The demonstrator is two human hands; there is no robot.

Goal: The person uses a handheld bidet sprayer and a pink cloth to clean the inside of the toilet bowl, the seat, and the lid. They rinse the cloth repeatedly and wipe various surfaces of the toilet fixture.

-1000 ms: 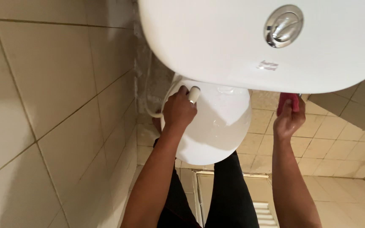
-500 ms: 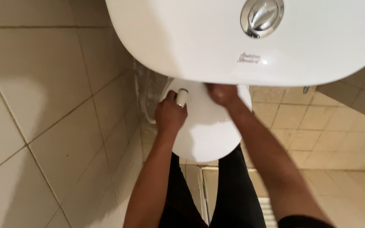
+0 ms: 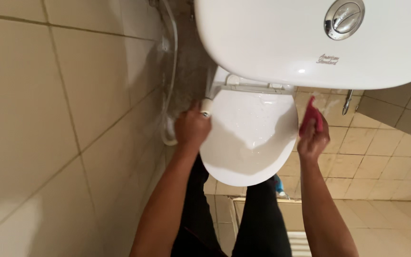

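Observation:
I look straight down at a white toilet with its lid closed and wet, shining with drops. My left hand is closed around a white spray nozzle at the lid's left edge, its hose running up along the wall. My right hand grips a red cloth against the lid's right edge. Above the lid sits the white cistern with a chrome flush button.
A beige tiled wall stands close on the left. The tiled floor spreads to the right, with a chrome valve under the cistern. My dark-trousered legs stand before the bowl; a small blue thing lies by it.
My right hand reached across the back of the lid half a second ago and has come back to the right edge with the red cloth. The left hand has stayed on the nozzle.

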